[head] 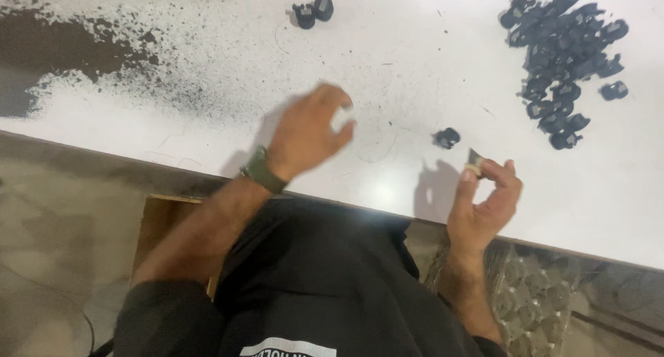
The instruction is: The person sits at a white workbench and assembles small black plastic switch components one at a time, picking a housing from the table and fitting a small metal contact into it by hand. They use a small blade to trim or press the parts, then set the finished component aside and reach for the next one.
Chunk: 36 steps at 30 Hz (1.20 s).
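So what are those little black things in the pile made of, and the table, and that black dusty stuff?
The little black pieces look like moulded plastic or rubber: dull black, all one rounded shape. The table seems a smooth white laminate, since it shines faintly near the edge. The black dust looks like fine powder, because it spreads in loose specks; what kind, I cannot tell.

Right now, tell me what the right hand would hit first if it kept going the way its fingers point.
The right hand pinches a small dark piece, fingers pointing up-left. Probably the lone black part on the white table comes first, though height above the table is unclear.
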Motion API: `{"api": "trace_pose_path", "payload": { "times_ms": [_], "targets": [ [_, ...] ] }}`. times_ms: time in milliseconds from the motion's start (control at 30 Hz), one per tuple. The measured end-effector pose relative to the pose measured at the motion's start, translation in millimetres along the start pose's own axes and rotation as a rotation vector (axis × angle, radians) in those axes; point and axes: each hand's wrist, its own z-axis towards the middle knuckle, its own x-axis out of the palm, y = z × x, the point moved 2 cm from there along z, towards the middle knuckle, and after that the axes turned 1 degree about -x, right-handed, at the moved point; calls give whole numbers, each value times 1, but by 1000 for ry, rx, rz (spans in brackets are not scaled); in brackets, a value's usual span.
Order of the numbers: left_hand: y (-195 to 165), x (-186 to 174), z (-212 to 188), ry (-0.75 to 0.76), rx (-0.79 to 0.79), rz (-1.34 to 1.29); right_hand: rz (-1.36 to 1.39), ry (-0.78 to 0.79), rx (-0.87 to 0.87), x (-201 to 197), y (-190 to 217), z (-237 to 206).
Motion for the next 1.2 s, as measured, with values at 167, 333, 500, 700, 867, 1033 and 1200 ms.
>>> {"api": "trace_pose_path", "payload": {
  "times_ms": [167,333,500,700,867,1033,1200],
  "targets": [
    [75,-54,96,-185,33,190,-20,95,60,6,-17,-12],
    [83,-59,120,-75,74,381,71,173,189,14,-16,-12],
    [57,-41,89,135,11,318,150,178,136,5,-9,-3],
    [-4,4,8,351,-57,217,4,300,27,3,5,3],
    [-43,27,-47,119,209,13,7,479,-82,10,30,4],
    [-47,25,-66,69,231,-67,-94,553,-155,31,49,-5],
    [-44,20,-68,-47,286,-77,-141,487,-149,46,46,-12]
  ]
}}
